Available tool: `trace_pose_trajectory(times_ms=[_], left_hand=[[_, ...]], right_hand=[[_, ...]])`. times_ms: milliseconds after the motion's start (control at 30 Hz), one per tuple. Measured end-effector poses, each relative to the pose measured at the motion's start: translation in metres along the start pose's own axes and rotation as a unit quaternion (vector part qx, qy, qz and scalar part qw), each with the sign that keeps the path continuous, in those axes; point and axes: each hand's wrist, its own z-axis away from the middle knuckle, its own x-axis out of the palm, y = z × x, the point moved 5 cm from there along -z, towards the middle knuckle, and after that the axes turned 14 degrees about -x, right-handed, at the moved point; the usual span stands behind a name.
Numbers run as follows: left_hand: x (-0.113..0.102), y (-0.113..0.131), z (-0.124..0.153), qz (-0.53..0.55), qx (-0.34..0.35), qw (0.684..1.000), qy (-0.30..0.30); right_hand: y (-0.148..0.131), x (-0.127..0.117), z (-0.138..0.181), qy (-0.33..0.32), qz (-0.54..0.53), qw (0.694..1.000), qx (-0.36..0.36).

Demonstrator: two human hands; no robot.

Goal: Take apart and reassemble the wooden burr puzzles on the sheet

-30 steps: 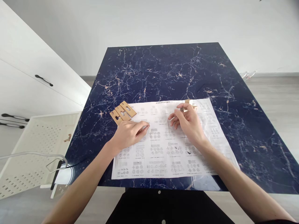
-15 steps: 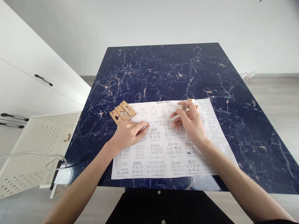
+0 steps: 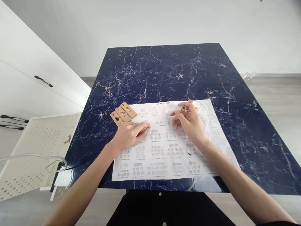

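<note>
A large white sheet (image 3: 162,172) with printed puzzle diagrams lies on the table. My left hand (image 3: 131,133) rests on it, half curled with thumb and fingers close together and nothing visible in them. Three flat wooden pieces (image 3: 127,110), marked 3, 1 and 2 and cut with slots, lie side by side just beyond that hand. At the sheet's upper right, my right hand (image 3: 190,122) curls its fingers around a wooden puzzle (image 3: 184,108) of interlocking blocks with a dark mark on one face. The hand partly hides this puzzle, and its grip shows only in part.
The dark blue marbled table (image 3: 150,69) reaches toward a pale wall. A beige perforated tray (image 3: 30,150) with a small brown piece (image 3: 67,139) stands low at the left. A grey cable (image 3: 33,154) crosses there, beside white cabinets (image 3: 30,56) with black handles.
My right hand has shifted slightly left, and the wooden puzzle under its fingers has turned and moved a little with it. My left hand and the flat pieces look unchanged.
</note>
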Motion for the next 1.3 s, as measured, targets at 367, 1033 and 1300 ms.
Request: trace_pose_trajectory(times_ms=[367, 1033, 1300], left_hand=[[-0.001, 0.001, 0.001, -0.015, 0.011, 1.0, 0.008], [0.001, 0.002, 0.002, -0.022, 0.016, 1.0, 0.004], [-0.001, 0.003, 0.0, 0.036, -0.023, 0.999, -0.027]], right_hand=[[-0.009, 0.006, 0.002, -0.001, -0.013, 1.0, 0.011], [-0.022, 0.021, 0.012, -0.147, -0.103, 0.983, 0.023], [-0.021, 0.034, 0.02, -0.246, -0.208, 0.946, 0.041]])
